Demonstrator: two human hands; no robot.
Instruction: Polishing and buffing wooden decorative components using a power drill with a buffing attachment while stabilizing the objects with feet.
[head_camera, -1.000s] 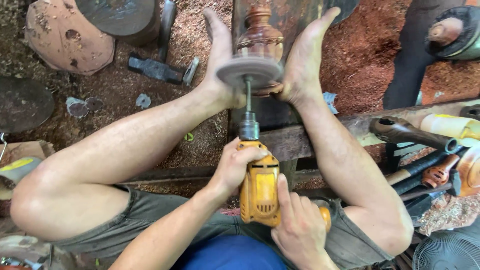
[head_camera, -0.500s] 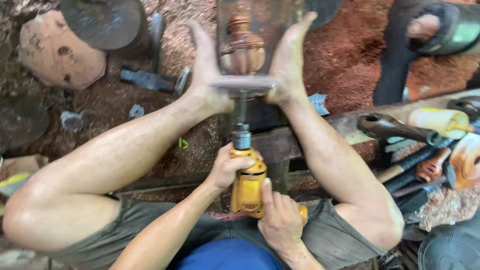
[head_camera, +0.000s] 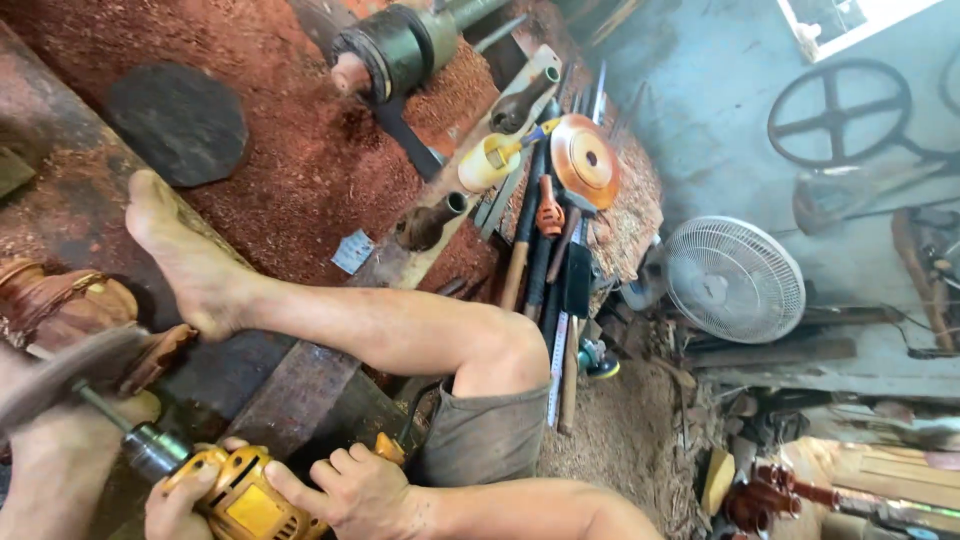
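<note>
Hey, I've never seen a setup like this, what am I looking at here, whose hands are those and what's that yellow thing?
This is one picture from a camera worn on a person's head, looking down at their own body. The person sits low in a workshop with reddish sawdust on the ground. Both hands grip a yellow power drill: the left hand near its front, the right hand over its back. The drill's shaft carries a blurred disc that seems to meet a turned wooden piece. The right foot rests beside that piece, on a dark beam. Farther off, chisels and other long tools lie on a bench next to a round orange disc. A white fan stands to the side.
</note>
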